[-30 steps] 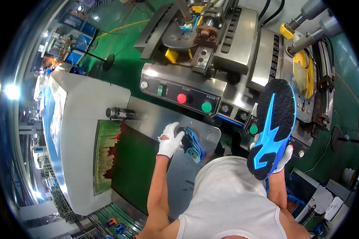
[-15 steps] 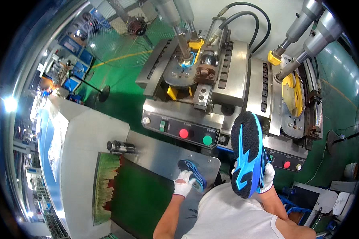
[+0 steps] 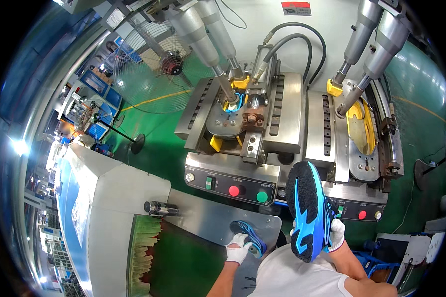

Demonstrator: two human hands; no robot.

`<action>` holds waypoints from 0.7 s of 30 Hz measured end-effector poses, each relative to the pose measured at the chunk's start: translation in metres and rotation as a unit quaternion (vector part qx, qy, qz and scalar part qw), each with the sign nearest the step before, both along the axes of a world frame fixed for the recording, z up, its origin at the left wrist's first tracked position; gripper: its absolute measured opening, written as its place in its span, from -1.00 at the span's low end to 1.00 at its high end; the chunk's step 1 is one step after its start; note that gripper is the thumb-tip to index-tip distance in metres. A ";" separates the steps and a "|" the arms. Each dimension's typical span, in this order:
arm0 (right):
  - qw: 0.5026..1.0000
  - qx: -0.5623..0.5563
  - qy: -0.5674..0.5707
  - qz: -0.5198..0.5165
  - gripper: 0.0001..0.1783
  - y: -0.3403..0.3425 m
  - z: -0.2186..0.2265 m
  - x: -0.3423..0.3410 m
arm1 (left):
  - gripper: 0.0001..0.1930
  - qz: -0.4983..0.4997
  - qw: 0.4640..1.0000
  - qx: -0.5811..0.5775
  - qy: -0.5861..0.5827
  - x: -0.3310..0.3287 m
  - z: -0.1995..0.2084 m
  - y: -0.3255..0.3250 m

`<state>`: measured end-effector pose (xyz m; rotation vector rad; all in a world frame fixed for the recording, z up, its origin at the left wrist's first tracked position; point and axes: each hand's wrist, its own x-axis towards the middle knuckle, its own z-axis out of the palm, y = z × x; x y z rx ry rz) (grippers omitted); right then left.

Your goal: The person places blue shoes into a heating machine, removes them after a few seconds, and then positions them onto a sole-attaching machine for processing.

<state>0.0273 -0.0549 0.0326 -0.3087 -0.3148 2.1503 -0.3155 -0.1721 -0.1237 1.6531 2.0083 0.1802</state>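
Note:
My right hand (image 3: 337, 235), in a white knit glove, grips a sneaker (image 3: 305, 213) held up in front of my chest. Its black and bright blue outsole faces up, and the upper shows only along the right side. Some of the right fingers are hidden behind it. Lower left, my gloved left hand (image 3: 237, 249) is closed on the near side of a second sneaker (image 3: 254, 236), dark with blue, which rests on a metal shelf (image 3: 203, 210). Part of that shoe is covered by the hand.
Ahead stands a two-station press (image 3: 287, 114) with metal rods, yellow pads and a front panel (image 3: 230, 185) of red and green buttons. A black cylinder (image 3: 161, 209) lies on the shelf beside a green conveyor belt (image 3: 186, 262). A caged fan (image 3: 156, 67) stands at far left.
The view has shifted, so the press and shelf sit lower and slightly right. Both hands keep their holds on the two sneakers, with little other movement.

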 end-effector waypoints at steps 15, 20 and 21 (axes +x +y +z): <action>0.997 -0.044 0.027 -0.050 -0.16 -0.005 -0.056 0.019 | -0.45 0.006 0.998 -0.057 0.008 0.005 0.018 0.005; 0.997 -0.027 0.020 -0.065 -0.16 0.007 -0.015 0.010 | -0.69 0.009 0.979 0.178 -0.100 -0.014 0.056 0.038; 0.997 -0.026 0.020 -0.066 -0.16 0.008 -0.012 0.010 | -0.72 0.033 0.965 0.245 -0.090 -0.013 0.086 0.055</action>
